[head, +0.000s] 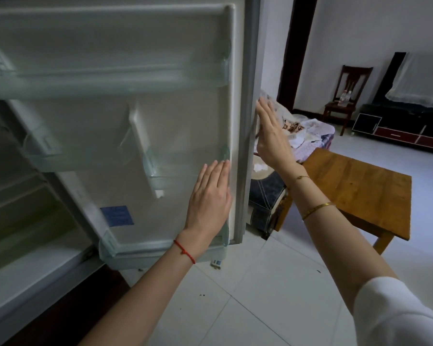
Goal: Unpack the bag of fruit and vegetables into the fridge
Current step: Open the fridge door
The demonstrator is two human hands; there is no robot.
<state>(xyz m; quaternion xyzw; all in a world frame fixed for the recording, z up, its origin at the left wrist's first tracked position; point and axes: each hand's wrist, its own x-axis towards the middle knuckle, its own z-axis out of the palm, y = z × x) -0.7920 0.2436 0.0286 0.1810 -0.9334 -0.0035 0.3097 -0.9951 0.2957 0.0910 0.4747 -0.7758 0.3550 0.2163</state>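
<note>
The fridge door [175, 116] stands open in front of me, its white inner side with clear plastic door shelves [105, 83] facing me. My left hand [209, 198] lies flat with straight fingers on the inner panel near the door's free edge. My right hand [270, 136] is held flat with straight fingers against the door's outer edge, holding nothing. The fridge interior [23, 208] shows dimly at the far left, blurred. No bag of fruit or vegetables can be made out.
A wooden table [360, 191] stands right of the door. Behind the door edge are a dark patterned seat [268, 196] and a cloth-covered surface with cluttered items [308, 136]. A chair [343, 98] and low TV cabinet [405, 126] stand at the far wall. White tiled floor [260, 295] lies below.
</note>
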